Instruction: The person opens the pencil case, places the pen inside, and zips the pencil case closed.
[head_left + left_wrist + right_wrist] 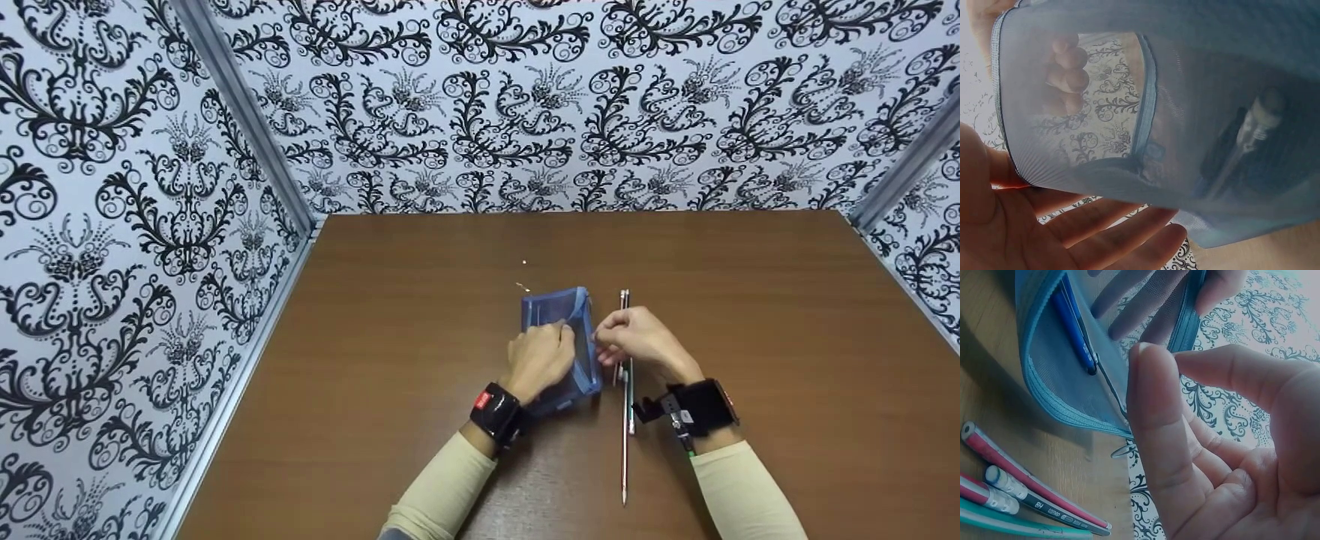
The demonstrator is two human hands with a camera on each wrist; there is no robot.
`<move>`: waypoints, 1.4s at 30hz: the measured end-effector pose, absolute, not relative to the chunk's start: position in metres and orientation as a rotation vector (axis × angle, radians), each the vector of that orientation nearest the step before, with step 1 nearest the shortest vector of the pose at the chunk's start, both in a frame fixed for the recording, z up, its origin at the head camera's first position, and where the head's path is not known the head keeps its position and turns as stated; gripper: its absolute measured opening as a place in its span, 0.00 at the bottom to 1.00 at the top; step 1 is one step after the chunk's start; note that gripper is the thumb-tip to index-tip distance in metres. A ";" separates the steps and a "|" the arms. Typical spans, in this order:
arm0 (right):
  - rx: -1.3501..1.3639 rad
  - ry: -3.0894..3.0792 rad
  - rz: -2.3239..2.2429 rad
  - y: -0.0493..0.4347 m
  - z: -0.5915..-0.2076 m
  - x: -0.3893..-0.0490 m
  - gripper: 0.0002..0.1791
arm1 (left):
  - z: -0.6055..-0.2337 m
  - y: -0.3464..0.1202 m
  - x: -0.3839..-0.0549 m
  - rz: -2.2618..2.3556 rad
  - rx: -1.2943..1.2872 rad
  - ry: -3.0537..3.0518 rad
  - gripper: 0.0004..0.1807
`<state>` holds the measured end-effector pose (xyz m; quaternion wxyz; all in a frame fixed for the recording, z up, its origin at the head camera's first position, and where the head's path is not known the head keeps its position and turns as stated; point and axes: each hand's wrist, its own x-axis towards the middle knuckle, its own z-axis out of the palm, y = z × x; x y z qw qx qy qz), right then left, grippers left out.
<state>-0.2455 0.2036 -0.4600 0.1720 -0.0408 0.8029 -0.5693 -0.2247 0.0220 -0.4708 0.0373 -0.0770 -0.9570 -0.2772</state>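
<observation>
A blue mesh zip pouch (553, 306) lies under my left hand (541, 358), which grips its side between thumb and fingers. Its zipped mouth gapes toward the right hand in the right wrist view, showing a blue pen (1074, 329) inside. Through the mesh in the left wrist view, a pencil-like stick with a pale end (1266, 109) is visible. My right hand (637, 341) is beside the mouth, thumb and index fingertips together, other fingers curled; nothing shows between them. Below it lie a red pencil (1022, 472), a black HB pencil (1044, 505) and a green pencil (1022, 524).
A tiny gold-coloured bit (523, 286) and a white speck (524, 262) lie beyond the pouch on the brown table (375, 337). Patterned walls (495, 112) rise behind the table and at its sides. A metal ring (1123, 451) hangs at the pouch's corner.
</observation>
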 end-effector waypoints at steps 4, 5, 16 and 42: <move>-0.085 2.315 -1.600 0.204 -0.460 -0.246 0.13 | -0.471 0.021 -0.225 -0.863 -0.247 -2.929 0.25; -0.090 2.326 -1.596 0.204 -0.460 -0.246 0.13 | -0.471 0.020 -0.226 -0.866 -0.249 -2.928 0.25; -0.094 2.477 -1.571 0.212 -0.459 -0.247 0.14 | -0.472 0.019 -0.228 -0.874 -0.241 -2.926 0.24; 0.200 2.765 -1.270 0.235 -0.466 -0.257 0.10 | -0.473 0.018 -0.226 -0.890 -0.253 -2.918 0.24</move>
